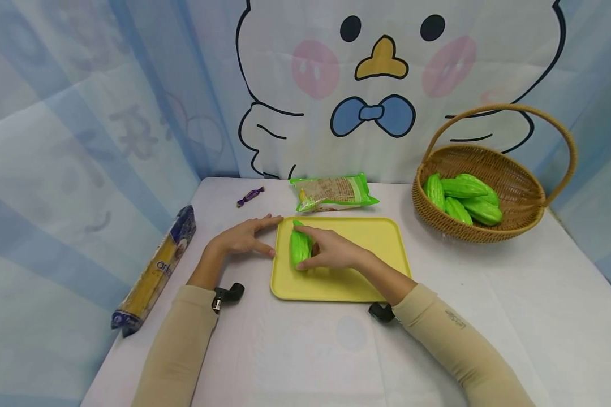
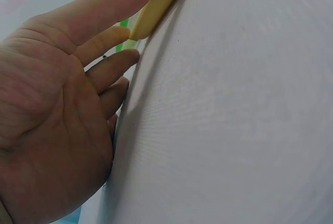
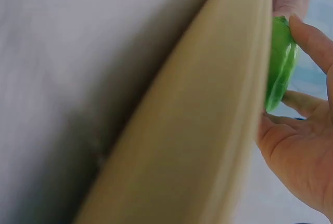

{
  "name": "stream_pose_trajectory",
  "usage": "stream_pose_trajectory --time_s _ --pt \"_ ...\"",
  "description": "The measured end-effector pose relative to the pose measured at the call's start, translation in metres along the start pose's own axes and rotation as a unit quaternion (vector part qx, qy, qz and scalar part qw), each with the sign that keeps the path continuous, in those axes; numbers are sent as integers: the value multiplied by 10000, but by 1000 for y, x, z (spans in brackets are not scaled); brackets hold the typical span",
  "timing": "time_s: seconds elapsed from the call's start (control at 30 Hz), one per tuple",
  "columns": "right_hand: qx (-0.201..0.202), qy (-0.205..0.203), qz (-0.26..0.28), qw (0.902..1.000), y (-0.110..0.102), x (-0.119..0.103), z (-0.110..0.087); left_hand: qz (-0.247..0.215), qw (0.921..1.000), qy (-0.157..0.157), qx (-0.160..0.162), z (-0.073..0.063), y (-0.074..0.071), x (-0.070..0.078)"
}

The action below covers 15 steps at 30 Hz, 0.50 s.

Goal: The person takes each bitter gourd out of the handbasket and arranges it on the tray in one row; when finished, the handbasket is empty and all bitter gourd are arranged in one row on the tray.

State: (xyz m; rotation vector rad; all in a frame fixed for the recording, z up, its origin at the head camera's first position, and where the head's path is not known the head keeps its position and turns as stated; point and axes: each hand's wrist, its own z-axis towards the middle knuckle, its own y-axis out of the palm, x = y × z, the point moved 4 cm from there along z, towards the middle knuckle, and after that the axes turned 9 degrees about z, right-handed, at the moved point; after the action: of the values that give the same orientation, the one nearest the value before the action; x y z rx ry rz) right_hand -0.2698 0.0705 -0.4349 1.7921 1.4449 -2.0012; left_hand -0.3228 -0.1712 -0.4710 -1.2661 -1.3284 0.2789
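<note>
On the left part of the yellow tray [image 1: 356,285] lies a bright green, ridged, oblong fruit [image 1: 299,247]. My right hand [image 1: 333,250] grips it by its two ends, thumb at the near end and fingers at the far one. The right wrist view shows the same green fruit [image 3: 281,60] between thumb and fingers of the right hand [image 3: 302,146], over the tray's blurred rim [image 3: 192,104]. My left hand [image 1: 241,236] is at the tray's left edge, fingers extended, thumb and fingertips right at the rim. In the left wrist view that hand [image 2: 67,89] holds nothing in its palm.
A wicker basket [image 1: 468,233] with several similar green fruits [image 1: 481,209] stands at the back right. Behind the tray lies a green-edged food packet [image 1: 333,193], beside a purple wrapped candy [image 1: 250,196]. A long yellow-and-blue package [image 1: 158,271] lies along the table's left edge.
</note>
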Motion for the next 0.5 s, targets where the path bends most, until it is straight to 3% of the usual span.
stream_pose_trajectory --time_s 0.5 --pt "217 -266 -149 9993 7 -6 6 -167 9998 134 -48 1 0 3"
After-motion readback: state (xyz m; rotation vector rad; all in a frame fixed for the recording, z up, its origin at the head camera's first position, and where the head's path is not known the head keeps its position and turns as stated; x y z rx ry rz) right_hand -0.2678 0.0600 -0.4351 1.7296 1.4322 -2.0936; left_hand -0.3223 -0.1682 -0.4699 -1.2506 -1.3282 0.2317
